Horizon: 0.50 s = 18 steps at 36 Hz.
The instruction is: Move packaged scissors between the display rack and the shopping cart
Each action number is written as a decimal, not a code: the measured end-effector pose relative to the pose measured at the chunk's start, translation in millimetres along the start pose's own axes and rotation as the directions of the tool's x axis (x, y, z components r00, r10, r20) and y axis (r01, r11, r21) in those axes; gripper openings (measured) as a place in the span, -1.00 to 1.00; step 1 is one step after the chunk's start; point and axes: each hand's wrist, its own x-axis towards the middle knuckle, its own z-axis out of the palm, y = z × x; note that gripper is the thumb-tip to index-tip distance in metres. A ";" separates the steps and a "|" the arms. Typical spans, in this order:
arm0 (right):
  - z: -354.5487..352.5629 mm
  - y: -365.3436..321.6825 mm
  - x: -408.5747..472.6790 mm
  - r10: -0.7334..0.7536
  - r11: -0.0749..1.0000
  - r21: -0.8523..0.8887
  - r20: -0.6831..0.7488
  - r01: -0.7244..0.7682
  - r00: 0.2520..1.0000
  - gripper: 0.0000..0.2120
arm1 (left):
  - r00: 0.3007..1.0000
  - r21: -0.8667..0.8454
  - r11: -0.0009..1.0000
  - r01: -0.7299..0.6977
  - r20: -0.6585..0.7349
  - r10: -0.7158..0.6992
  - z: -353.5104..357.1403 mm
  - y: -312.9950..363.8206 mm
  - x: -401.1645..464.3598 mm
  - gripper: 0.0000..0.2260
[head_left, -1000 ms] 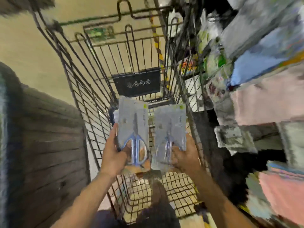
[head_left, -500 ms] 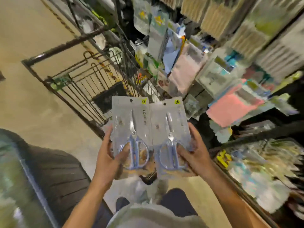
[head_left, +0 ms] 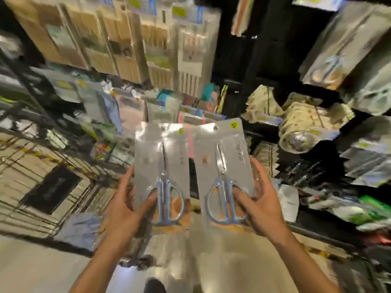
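Observation:
I hold two clear packs of blue-handled scissors upright, side by side, in front of the display rack [head_left: 264,66]. My left hand [head_left: 124,208] grips the left scissors pack [head_left: 161,166] by its lower left edge, thumb across the handles. My right hand [head_left: 260,204] grips the right scissors pack [head_left: 222,170] by its lower right edge. The two packs stand slightly apart. The wire shopping cart [head_left: 38,161] sits at the left, with another scissors pack [head_left: 82,229] lying in it. More scissors packs [head_left: 334,62] hang at the rack's upper right.
The rack is crowded with hanging goods: tan packets [head_left: 131,51] at top, pale cloths [head_left: 300,115] at right, tools [head_left: 306,176] on a lower shelf. Pale floor [head_left: 211,261] lies below my arms. The view is motion-blurred.
The view has swung from the cart toward the rack. Both hands carried the two scissors packs up and right out of the cart, and the packs have drawn slightly apart.

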 end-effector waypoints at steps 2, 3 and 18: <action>-41.7 -7.9 -10.8 -0.035 0.999 -0.005 -0.049 0.035 0.998 -0.23 | 0.997 0.000 0.998 -0.056 0.050 0.056 40.2 11.8 -2.3 -0.23; -62.3 -11.7 -15.9 -0.054 0.999 -0.006 -0.072 0.054 0.996 -0.23 | 0.993 0.000 0.996 -0.088 0.076 0.087 61.9 19.1 -5.2 -0.23; -292.3 -53.5 -62.5 -0.226 0.973 -0.035 -0.342 0.228 0.912 -0.28 | 0.928 -0.078 0.948 -0.307 0.195 0.317 287.4 112.4 -57.8 -0.26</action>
